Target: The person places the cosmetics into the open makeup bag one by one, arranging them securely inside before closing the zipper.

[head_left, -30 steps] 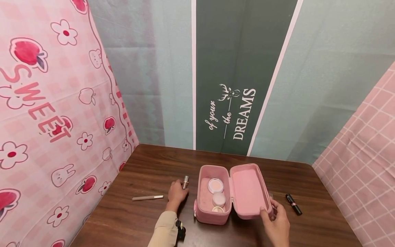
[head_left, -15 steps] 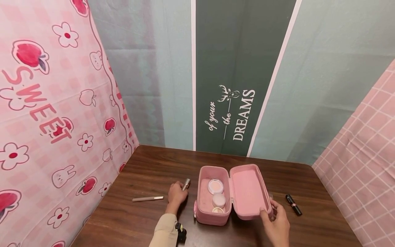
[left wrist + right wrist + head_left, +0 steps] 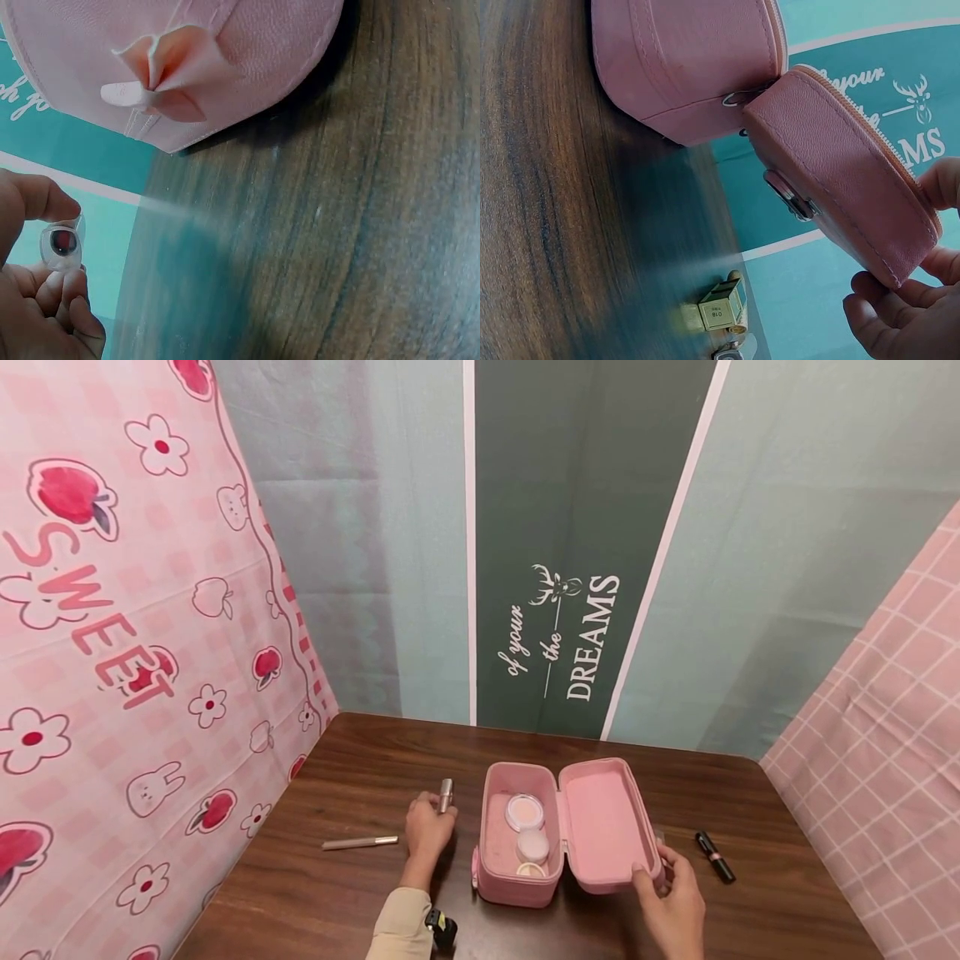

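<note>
In the head view my left hand point(image 3: 430, 828) pinches a small lipstick tube point(image 3: 446, 795) with a silvery cap, left of the pink case. The left wrist view shows the tube's clear end point(image 3: 64, 244) with dark red inside, between thumb and fingers. A pink cosmetic case point(image 3: 517, 889) stands with its lid point(image 3: 607, 827) swung out to the right. Inside lie a round compact point(image 3: 524, 812), a pale round jar point(image 3: 532, 845) and another round item point(image 3: 530, 869). My right hand point(image 3: 675, 897) grips the lid's near right corner, thumb on the rim and fingers beneath.
A slim pencil-like stick point(image 3: 360, 842) with a silvery end lies left of my left hand. On the right lies a black tube point(image 3: 714, 857) with a pink band. The right wrist view shows a gold square tube point(image 3: 721, 307) beyond the lid. Fabric curtains enclose the wooden table point(image 3: 360, 752).
The lipstick tube leaned further right half a second ago and now points more straight away from me, slightly further left. My right hand and the case stay where they were.
</note>
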{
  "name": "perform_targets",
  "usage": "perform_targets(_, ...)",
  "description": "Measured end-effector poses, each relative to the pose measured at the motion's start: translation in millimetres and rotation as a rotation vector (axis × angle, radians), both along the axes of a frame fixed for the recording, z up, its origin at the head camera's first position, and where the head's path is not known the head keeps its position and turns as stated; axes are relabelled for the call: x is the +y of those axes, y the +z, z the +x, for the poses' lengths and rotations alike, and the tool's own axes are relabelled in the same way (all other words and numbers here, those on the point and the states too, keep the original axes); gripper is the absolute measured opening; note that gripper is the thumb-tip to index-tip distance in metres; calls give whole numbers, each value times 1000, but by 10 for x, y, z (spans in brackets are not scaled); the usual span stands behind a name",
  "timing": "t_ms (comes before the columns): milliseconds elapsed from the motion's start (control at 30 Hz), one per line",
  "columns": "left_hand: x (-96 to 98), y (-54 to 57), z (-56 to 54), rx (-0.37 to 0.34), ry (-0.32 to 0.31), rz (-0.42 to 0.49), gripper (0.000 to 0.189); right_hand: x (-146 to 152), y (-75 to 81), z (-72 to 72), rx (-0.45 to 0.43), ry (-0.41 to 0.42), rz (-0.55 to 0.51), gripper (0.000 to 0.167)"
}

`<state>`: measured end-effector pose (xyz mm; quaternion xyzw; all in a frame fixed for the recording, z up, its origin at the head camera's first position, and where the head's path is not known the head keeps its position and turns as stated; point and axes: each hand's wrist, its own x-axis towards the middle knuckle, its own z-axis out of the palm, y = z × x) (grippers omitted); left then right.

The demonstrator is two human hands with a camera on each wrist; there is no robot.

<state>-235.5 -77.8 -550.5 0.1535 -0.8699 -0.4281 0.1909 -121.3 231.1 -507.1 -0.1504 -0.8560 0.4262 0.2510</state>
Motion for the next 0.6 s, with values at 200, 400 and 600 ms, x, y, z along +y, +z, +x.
perform_targets(200,8,52,43,-20,-29,-13,24,4,-5,-5,4,-4,4,43)
perform_targets(400,25,187,126,-98,-87,-4,21,5,-3,-6,8,-7,0,43)
perform_targets(600,59,336,198,-170,-157,12,20,4,2,-4,14,-3,5,43)
